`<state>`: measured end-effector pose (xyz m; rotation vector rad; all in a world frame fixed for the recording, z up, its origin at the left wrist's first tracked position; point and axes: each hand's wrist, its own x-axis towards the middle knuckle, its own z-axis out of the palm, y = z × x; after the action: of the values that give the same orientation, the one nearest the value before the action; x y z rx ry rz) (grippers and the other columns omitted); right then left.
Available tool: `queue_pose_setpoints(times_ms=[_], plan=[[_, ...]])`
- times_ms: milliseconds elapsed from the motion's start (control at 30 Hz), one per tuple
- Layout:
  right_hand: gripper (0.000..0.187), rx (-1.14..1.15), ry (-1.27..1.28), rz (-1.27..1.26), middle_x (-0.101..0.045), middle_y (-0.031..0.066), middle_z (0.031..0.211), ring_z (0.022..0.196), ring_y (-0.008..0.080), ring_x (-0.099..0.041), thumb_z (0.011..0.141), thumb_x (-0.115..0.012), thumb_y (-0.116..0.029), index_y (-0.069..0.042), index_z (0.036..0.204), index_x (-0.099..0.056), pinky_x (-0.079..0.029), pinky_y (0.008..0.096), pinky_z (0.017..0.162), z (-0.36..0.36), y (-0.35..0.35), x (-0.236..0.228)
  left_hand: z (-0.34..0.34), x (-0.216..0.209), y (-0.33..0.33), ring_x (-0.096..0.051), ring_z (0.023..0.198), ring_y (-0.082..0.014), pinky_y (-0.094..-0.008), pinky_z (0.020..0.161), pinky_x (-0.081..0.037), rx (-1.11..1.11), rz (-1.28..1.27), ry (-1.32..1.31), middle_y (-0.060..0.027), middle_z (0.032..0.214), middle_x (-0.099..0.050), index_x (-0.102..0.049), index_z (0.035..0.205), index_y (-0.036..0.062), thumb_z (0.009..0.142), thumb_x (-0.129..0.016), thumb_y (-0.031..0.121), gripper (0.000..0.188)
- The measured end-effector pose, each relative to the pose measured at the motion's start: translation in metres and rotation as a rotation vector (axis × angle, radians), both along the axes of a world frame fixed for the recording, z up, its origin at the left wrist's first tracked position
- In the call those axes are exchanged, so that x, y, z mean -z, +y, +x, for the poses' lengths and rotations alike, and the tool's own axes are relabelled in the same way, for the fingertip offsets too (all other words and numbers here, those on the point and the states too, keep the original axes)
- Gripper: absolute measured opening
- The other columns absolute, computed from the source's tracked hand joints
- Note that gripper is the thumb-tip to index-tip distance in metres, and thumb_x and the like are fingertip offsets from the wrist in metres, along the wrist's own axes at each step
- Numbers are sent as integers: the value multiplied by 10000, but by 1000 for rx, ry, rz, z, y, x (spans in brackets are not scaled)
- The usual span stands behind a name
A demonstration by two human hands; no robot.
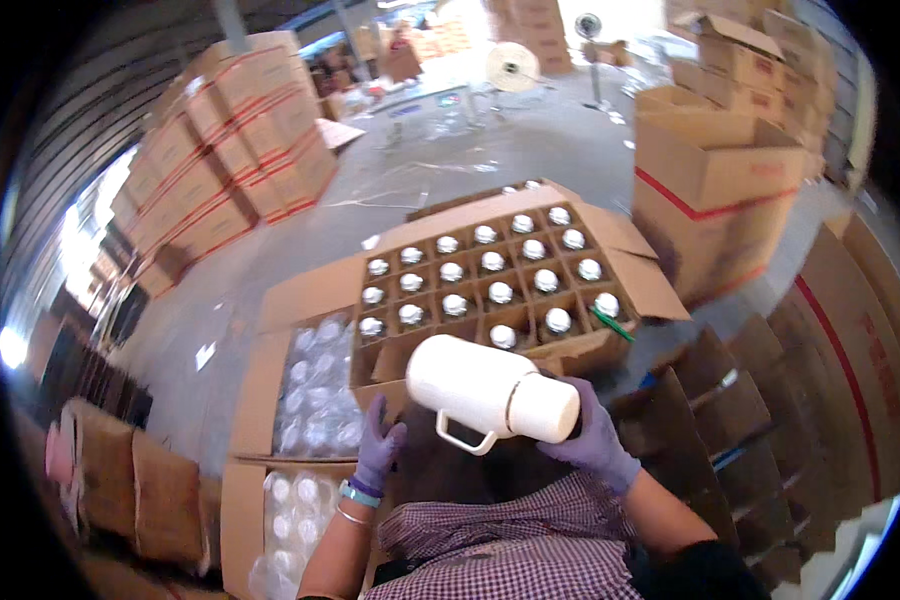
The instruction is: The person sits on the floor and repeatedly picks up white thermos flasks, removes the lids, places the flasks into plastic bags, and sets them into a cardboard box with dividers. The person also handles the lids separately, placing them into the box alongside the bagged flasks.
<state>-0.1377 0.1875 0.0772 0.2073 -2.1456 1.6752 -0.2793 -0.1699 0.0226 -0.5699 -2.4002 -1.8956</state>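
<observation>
A cream-white vacuum jug (470, 375) lies sideways in the air above the near edge of a divided carton (648, 282). My right hand (598, 442), in a purple glove, is closed around the jug's lid end at the right. The jug's side handle faces me. My left hand (378, 447), also gloved, is held below and left of the jug's base, fingers apart and holding nothing. Silver round tops (500, 292) show in most of the carton's cardboard cells. Across its near right corner lies a thin green tool (612, 323), its kind unclear.
Open boxes of clear plastic-wrapped pieces (320, 385) stand at the left. Folded cardboard dividers (700, 450) crowd the right side, beside a tall open carton (705, 195). Stacked cartons (260, 140) rise at the far left. A fan (589, 28) stands at the back.
</observation>
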Motion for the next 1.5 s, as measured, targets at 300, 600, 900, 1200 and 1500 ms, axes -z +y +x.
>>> queue_pose_setpoints(times_ms=[300, 600, 900, 1200, 1500], plan=[[953, -190, -478, -443, -428, 184, 1400, 1173, 263, -574, 793, -778, -252, -49, 1523, -201, -511, 330, 888, 10, 33, -19, -24, -31, 75, -628, 1093, -209, -368, 942, -507, 208, 121, -80, -117, 1200, -667, -558, 1312, -28, 884, -743, 497, 702], [740, 85, 411, 277, -503, 181, 1240, 1197, 340, -515, 684, -857, -188, -57, 1283, -442, -426, 437, 1026, -92, 31, -47, -53, -47, 36, -671, 1048, -268, -397, 924, -542, -224, 389, -116, -182, 1169, -675, -579, 1283, -44, 1048, -268, 633, 782], [726, 349, -358, 937, -516, 188, 1286, 1223, 364, -528, 737, -798, -383, -91, 1332, -502, -464, 461, 1022, -206, 101, 80, -18, -61, -23, -569, 1222, -269, -412, 1049, -464, -519, 570, -58, -186, 1361, -566, -457, 1413, -29, 1059, -311, 592, 730], [659, -610, -772, -264, -631, 133, 1111, 877, 247, -647, 989, -446, -615, -120, 1424, -463, -570, 362, 670, -98, -37, -89, 32, -81, -10, -519, 1290, -307, -468, 1095, -429, -569, 483, -52, -184, 1447, -498, -364, 1503, 25, 1031, -254, 645, 787], [920, -305, 314, 463, -285, 274, 1534, 1439, 415, -311, 800, -812, -287, -36, 1525, -305, -278, 488, 1197, -45, -30, -96, 40, -87, 18, -506, 1325, -337, -510, 1113, -417, -136, 824, -452, -163, 1505, -463, -323, 1552, 110, 980, -164, 757, 878]])
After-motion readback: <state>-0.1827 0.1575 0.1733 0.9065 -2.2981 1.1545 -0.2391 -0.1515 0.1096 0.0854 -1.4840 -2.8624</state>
